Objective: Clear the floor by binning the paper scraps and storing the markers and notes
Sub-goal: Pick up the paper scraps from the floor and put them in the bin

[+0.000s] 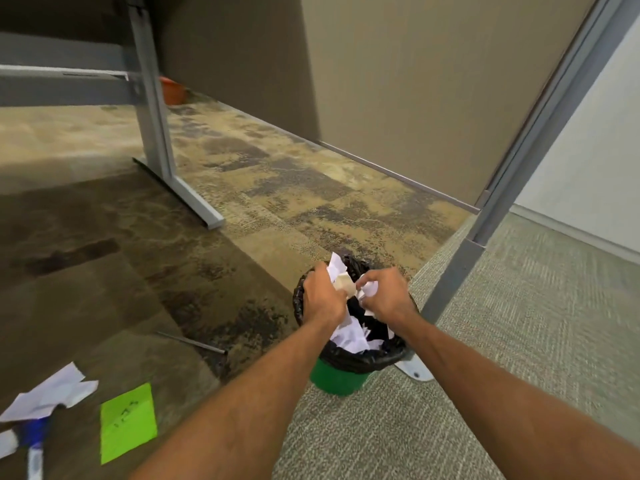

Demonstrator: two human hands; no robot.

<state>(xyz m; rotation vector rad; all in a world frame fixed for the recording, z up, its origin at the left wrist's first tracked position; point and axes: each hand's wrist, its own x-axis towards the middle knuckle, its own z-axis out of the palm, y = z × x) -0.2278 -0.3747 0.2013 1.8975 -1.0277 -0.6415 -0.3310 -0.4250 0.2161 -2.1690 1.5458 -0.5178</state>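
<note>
Clearly both hands, left (323, 296) and right (382, 294), clutch scraps (341, 277) over the bin (337, 374) at 6 o'clock; loosed off-centre, bits could flutter past its rim onto carpet.

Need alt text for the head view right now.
Both hands, left hand and right hand, clutch crumpled paper scraps above a green bin. A green sticky note, blue marker and white paper remain on the carpet.

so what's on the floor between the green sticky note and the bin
A thin dark rod on bare carpet, head view, between the green sticky note and the bin.
</note>
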